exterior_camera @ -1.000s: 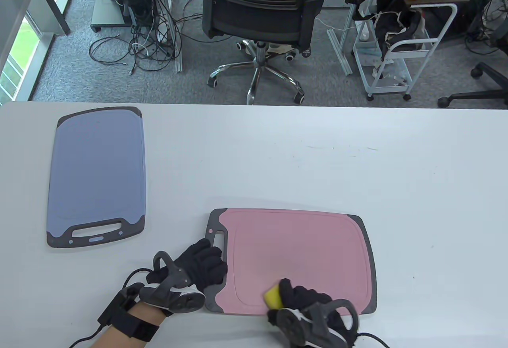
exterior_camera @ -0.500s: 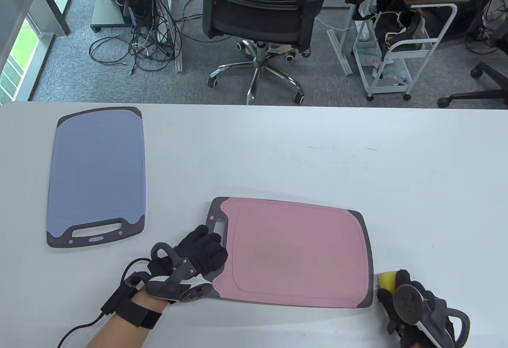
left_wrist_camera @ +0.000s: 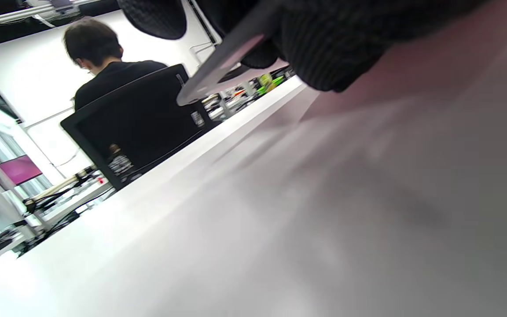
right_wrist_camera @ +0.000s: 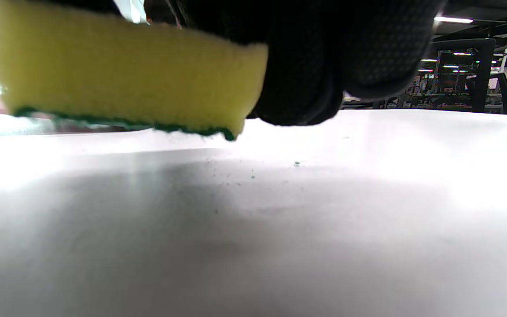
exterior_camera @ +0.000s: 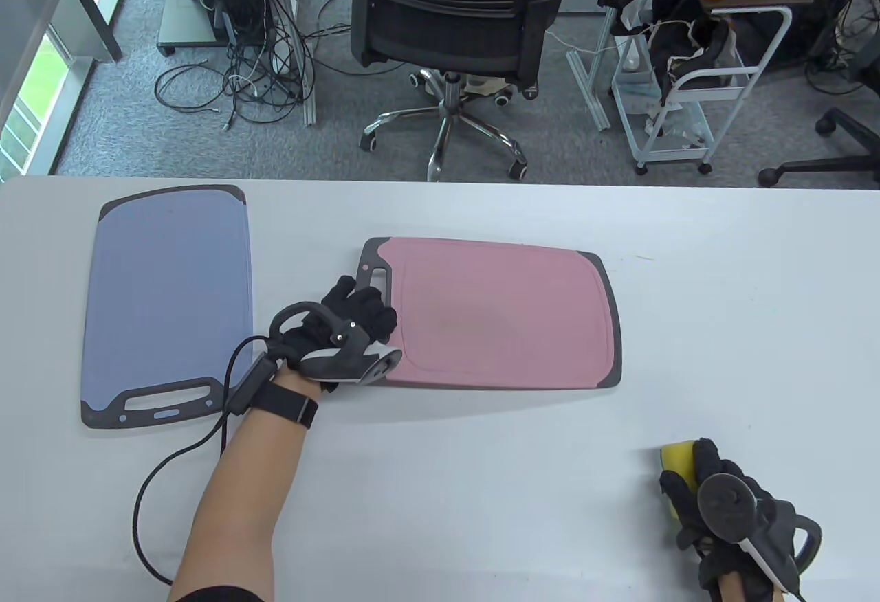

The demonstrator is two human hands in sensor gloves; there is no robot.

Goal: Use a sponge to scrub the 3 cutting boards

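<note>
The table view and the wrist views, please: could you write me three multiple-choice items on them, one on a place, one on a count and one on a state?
1. Where is the sponge?
A. On the pink board
B. In the right hand, near the table's right front corner
C. On the blue board

2. How many cutting boards show on the table?
A. One
B. Two
C. Three

3. What is the left hand doing?
A. Gripping the pink board's handle end
B. Resting flat on the blue board
C. Holding the sponge

Answers:
1 B: the right hand holds the sponge, away from both boards.
2 B: only the blue board and the pink board show.
3 A: the left hand grips that end.
</note>
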